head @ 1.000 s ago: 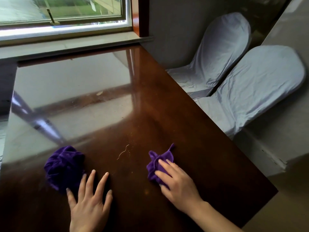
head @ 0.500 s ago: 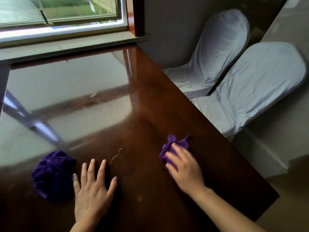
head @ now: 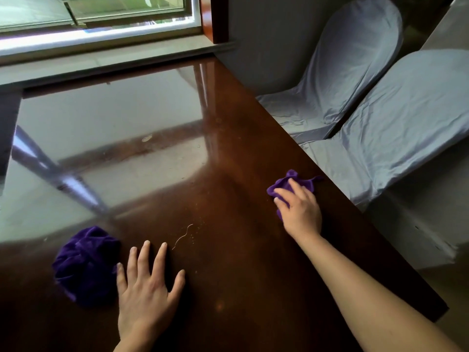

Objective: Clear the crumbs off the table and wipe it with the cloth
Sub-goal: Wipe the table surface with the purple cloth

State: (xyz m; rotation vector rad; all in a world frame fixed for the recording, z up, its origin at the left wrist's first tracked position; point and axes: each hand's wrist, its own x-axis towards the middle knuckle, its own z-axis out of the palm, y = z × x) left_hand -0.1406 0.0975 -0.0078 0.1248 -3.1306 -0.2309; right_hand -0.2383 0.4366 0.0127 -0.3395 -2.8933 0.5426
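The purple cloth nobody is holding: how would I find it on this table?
Start at the dark glossy table below the window and look to its near left part. There a bunched purple cloth lies just beside the left hand, flat on the wood. Unlike the smaller purple cloth pressed under the right hand by the right edge, it sits in a rounded heap, uncovered.

This seems a dining room, maybe in a restaurant: a long glossy wooden table (head: 241, 161) under my fingers (head: 144, 257), two chairs (head: 406, 118) in grey fabric covers right of them, a window (head: 101, 11) ahead.
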